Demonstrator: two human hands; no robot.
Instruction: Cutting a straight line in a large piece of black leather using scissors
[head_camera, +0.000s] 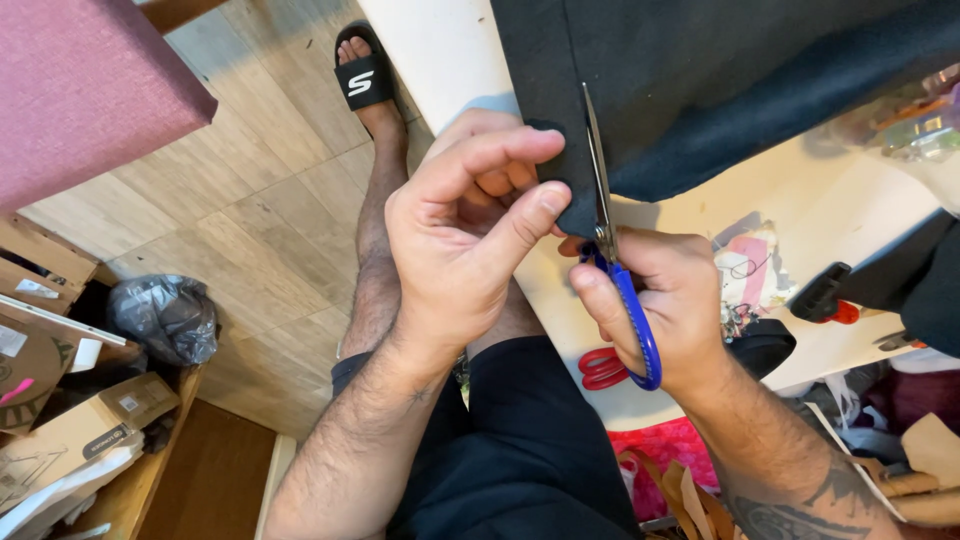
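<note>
— Fabric (720, 80), dark, lay at upper centre over the white table (440, 50); edge pinched tight between left hand (460, 230) thumb and fingers.

— Right hand (670, 300) closed through blue scissors (612, 250), blades nearly shut on cloth. Best kept taut, cut in short bites.

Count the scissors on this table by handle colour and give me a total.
Blue-handled scissors: 1, in the right hand, blades on the dark fabric that the left hand pinches.
Red-handled scissors: 1, lying on the white table.
Total: 2
</note>
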